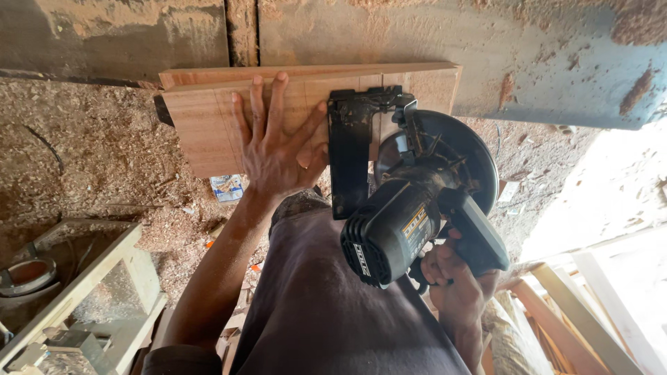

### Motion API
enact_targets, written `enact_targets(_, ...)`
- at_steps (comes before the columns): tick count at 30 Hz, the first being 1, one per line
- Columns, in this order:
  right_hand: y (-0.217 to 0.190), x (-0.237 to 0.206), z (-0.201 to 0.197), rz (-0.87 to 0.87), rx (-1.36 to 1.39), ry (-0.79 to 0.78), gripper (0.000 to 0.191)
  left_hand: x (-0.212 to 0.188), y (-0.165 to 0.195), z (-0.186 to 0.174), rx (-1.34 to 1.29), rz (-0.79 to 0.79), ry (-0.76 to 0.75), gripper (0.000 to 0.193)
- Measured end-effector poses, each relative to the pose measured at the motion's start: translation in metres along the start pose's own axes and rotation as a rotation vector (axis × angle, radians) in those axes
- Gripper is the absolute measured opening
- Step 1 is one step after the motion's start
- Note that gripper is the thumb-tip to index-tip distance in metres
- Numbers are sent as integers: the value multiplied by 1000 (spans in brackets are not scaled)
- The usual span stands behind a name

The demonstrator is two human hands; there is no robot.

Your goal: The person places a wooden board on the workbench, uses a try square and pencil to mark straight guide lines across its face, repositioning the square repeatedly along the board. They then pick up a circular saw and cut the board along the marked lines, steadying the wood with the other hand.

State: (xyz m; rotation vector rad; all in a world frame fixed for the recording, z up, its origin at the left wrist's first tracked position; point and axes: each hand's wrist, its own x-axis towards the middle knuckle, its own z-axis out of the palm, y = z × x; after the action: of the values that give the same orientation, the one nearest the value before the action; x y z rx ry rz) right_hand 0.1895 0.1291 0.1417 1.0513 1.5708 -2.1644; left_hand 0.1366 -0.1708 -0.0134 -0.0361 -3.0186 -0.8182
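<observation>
Nearest the lens, the right hand has its grip clamped around the handle of a black circular saw, whose base plate rests on a reddish wooden board just ahead of that grip. Left hand, grip apart, presses flat on the board beside the saw. Board's long axis runs left-right across the dusty tabletop; a straight cut wants steady pressure and fingers clear

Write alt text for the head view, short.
Seen from above, the left hand presses flat on a reddish wooden board while the right hand grips the handle of a black circular saw resting on the board's right part. Sawdust covers the floor below.
</observation>
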Motion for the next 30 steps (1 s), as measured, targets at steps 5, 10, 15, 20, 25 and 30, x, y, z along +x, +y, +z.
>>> enact_targets(5, -7, 8, 13, -65, -26, -11, 27, 2, 2, -3, 8, -1, 7, 52)
enact_targets(10, -12, 21, 18, -72, -7, -29, 24, 4, 2, -7, -15, -35, -38, 54)
enact_targets(15, -18, 32, 27, -93, 9, -47, 25, 5, 0, -7, -6, -37, -60, 56)
enact_targets(20, -27, 41, 40, -98, -4, -32, 21, 7, -5, 0, -11, -24, -46, 57)
enact_targets(25, -31, 48, 47, -102, -10, -2, 21, 5, -6, 4, 1, -41, -55, 54)
enact_targets(30, -34, 55, 49, -115, 17, -12, 22, 4, -7, 5, -8, -48, -65, 54)
